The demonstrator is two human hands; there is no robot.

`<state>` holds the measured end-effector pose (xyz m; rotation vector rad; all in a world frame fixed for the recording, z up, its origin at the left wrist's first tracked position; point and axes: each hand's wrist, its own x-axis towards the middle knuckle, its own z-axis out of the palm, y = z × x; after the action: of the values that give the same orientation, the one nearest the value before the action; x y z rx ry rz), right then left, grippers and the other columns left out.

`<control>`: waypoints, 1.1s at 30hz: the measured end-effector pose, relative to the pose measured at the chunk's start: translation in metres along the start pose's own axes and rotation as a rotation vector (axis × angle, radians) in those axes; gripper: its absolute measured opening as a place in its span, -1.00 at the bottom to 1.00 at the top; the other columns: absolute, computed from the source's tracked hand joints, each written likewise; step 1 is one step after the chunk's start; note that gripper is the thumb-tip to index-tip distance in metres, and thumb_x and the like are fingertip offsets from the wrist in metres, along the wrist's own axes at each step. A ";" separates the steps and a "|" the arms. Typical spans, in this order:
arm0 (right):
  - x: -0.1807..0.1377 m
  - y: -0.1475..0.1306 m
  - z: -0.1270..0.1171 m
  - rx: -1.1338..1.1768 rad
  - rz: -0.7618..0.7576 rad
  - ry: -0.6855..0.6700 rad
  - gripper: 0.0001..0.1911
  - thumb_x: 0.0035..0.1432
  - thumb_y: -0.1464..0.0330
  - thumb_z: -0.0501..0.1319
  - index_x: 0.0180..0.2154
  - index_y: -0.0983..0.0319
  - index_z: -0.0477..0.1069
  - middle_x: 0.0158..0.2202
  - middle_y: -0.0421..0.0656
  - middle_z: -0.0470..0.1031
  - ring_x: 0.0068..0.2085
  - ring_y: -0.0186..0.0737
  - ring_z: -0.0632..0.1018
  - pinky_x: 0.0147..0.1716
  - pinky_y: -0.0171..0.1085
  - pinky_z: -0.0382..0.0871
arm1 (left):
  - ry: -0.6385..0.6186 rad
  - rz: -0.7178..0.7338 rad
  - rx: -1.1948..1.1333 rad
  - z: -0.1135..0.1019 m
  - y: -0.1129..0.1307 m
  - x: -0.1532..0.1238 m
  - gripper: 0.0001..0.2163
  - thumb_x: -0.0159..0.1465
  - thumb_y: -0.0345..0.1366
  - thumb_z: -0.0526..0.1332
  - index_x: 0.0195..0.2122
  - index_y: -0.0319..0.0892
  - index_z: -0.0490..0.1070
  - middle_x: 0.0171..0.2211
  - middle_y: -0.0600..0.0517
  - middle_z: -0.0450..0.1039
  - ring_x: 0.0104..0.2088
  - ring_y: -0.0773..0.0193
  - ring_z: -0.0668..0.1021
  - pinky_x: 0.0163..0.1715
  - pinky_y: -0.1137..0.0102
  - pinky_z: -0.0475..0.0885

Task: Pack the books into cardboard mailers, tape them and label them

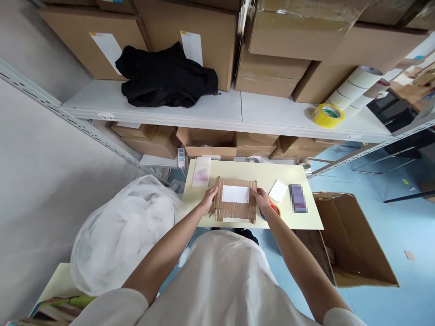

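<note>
A flat brown cardboard parcel (236, 209) with a white label (235, 194) on top lies on a small pale yellow table (295, 217). My left hand (208, 199) grips the parcel's left edge, fingers curled over it. At the right edge my right hand (262, 198) holds the parcel the same way. Beside that hand a tape roll (273, 210) peeks out, partly hidden by my wrist.
A clear plastic sleeve (201, 172), a small white card (277, 190) and a blurred dark object (298, 198) lie on the table. An open cardboard box (353, 240) stands on the floor at right, a big white plastic bag (118, 233) at left. Shelves (238, 113) behind hold cartons, black cloth (166, 77), yellow tape (327, 115).
</note>
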<state>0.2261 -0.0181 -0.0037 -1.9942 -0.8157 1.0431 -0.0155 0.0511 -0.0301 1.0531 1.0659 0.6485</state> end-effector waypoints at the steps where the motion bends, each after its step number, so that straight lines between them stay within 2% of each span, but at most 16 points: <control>1: 0.001 0.003 0.003 0.013 0.001 -0.034 -0.52 0.10 0.05 0.10 -0.07 0.22 0.38 -0.02 -0.01 0.48 -0.03 -0.10 0.51 -0.13 -0.15 0.41 | 0.015 -0.025 -0.010 0.002 -0.003 0.003 -0.41 0.18 0.19 0.01 -0.04 -0.20 0.41 -0.12 -0.15 0.52 -0.07 0.04 0.52 -0.14 0.26 0.42; 4: 0.004 0.013 0.004 0.069 0.004 -0.096 -0.49 0.12 0.07 0.08 0.04 0.19 0.33 0.10 -0.04 0.40 0.08 -0.14 0.44 -0.05 -0.17 0.39 | 0.077 -0.056 0.036 0.000 -0.009 0.007 -0.41 0.20 0.19 -0.01 0.01 -0.18 0.38 -0.13 -0.15 0.52 -0.06 0.05 0.52 -0.14 0.25 0.42; 6: 0.003 0.023 -0.002 0.098 0.005 -0.110 -0.43 0.13 0.07 0.08 0.13 0.17 0.25 0.19 -0.04 0.28 0.16 -0.15 0.37 0.03 -0.15 0.34 | 0.110 -0.052 0.085 -0.009 -0.013 0.004 -0.41 0.19 0.18 0.02 0.06 -0.17 0.33 -0.06 -0.15 0.49 0.01 0.05 0.48 -0.07 0.23 0.39; 9: -0.007 0.045 -0.016 0.062 -0.061 -0.170 -0.31 0.13 0.04 0.07 0.23 0.20 0.10 0.27 -0.01 0.14 0.24 -0.11 0.25 0.12 -0.08 0.24 | 0.062 -0.008 0.206 -0.030 -0.023 -0.015 -0.33 0.07 0.13 0.21 0.12 -0.17 0.26 0.09 -0.19 0.36 0.14 -0.01 0.37 0.06 0.16 0.29; 11: -0.019 0.062 -0.022 -0.035 -0.151 -0.218 -0.12 0.04 0.01 0.16 0.28 0.24 -0.05 0.31 0.04 0.02 0.28 -0.05 0.16 0.16 -0.05 0.19 | -0.016 0.036 0.359 -0.041 -0.032 -0.031 -0.19 -0.12 0.01 0.39 0.15 -0.17 0.22 0.17 -0.22 0.26 0.19 -0.07 0.30 0.13 0.09 0.21; 13: -0.031 0.078 -0.021 -0.156 -0.227 -0.244 0.13 -0.12 0.04 0.30 0.32 0.28 -0.25 0.34 0.11 -0.10 0.30 0.04 0.09 0.17 0.01 0.16 | -0.057 0.071 0.496 -0.043 -0.042 -0.044 -0.10 -0.25 -0.16 0.46 0.17 -0.18 0.20 0.20 -0.24 0.21 0.20 -0.12 0.28 0.16 0.05 0.17; 15: -0.041 0.088 -0.012 -0.244 -0.265 -0.242 0.27 -0.21 0.12 0.38 0.32 0.30 -0.38 0.33 0.16 -0.12 0.29 0.10 0.11 0.15 0.05 0.17 | -0.048 0.102 0.559 -0.037 -0.050 -0.050 -0.16 -0.19 -0.29 0.42 0.18 -0.18 0.19 0.16 -0.22 0.27 0.15 -0.09 0.34 0.13 0.06 0.23; 16: -0.044 0.090 -0.007 -0.269 -0.275 -0.232 0.25 -0.19 0.17 0.37 0.32 0.29 -0.40 0.32 0.17 -0.07 0.27 0.10 0.16 0.13 0.05 0.19 | -0.041 0.116 0.563 -0.032 -0.053 -0.050 -0.23 -0.14 -0.34 0.37 0.17 -0.17 0.19 0.12 -0.20 0.33 0.11 -0.05 0.40 0.09 0.08 0.28; 18: -0.047 0.086 0.001 -0.296 -0.298 -0.185 0.08 -0.08 0.28 0.29 0.32 0.23 -0.33 0.27 0.12 0.10 0.20 0.04 0.28 0.09 0.02 0.25 | -0.009 0.129 0.565 -0.022 -0.054 -0.048 -0.38 -0.04 -0.41 0.26 0.12 -0.13 0.25 -0.02 -0.13 0.46 -0.01 0.03 0.50 -0.01 0.13 0.37; 21: -0.045 0.061 0.001 -0.337 -0.312 -0.094 -0.17 0.02 0.35 0.15 0.30 0.20 -0.12 0.12 0.02 0.34 0.10 -0.05 0.41 0.05 -0.05 0.30 | 0.064 0.146 0.586 -0.016 -0.042 -0.043 -0.58 0.04 -0.42 0.15 -0.03 -0.13 0.37 -0.19 -0.09 0.54 -0.17 0.08 0.56 -0.15 0.22 0.42; 23: -0.041 0.036 -0.008 -0.361 -0.280 -0.077 -0.30 0.09 0.30 0.10 0.27 0.22 0.00 -0.05 -0.03 0.48 -0.02 -0.09 0.49 0.00 -0.08 0.34 | 0.103 0.189 0.616 -0.019 -0.025 -0.041 -0.71 0.06 -0.40 0.13 -0.17 -0.13 0.44 -0.27 -0.06 0.55 -0.23 0.11 0.56 -0.21 0.29 0.40; 26: -0.031 -0.003 -0.025 -0.414 -0.248 -0.057 -0.42 0.15 0.13 0.05 0.17 0.20 0.19 -0.19 -0.09 0.53 -0.12 -0.12 0.53 -0.03 -0.10 0.33 | 0.169 0.234 0.652 -0.025 0.006 -0.033 -0.86 0.06 -0.36 0.15 -0.35 -0.14 0.45 -0.48 0.02 0.49 -0.37 0.20 0.52 -0.30 0.37 0.36; 29: -0.019 -0.024 -0.031 -0.471 -0.206 -0.047 -0.32 0.09 -0.01 0.09 0.15 0.23 0.21 -0.11 -0.02 0.49 -0.07 -0.07 0.50 -0.02 -0.10 0.29 | 0.194 0.184 0.591 -0.028 0.025 -0.018 -0.87 0.08 -0.29 0.18 -0.34 -0.18 0.41 -0.63 0.14 0.36 -0.54 0.31 0.43 -0.43 0.42 0.31; 33: -0.011 -0.017 -0.022 -0.522 -0.129 -0.163 -0.04 -0.06 0.05 0.27 0.27 0.25 -0.06 0.06 0.06 0.38 0.06 0.00 0.43 0.00 -0.08 0.28 | 0.220 0.095 0.535 -0.028 0.023 0.000 -0.77 0.11 -0.25 0.20 -0.21 -0.18 0.37 -0.64 0.16 0.35 -0.58 0.30 0.42 -0.46 0.42 0.30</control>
<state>0.2372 -0.0246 0.0232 -2.2575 -1.4015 0.9964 -0.0397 0.0707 -0.0120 1.5254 1.4333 0.5752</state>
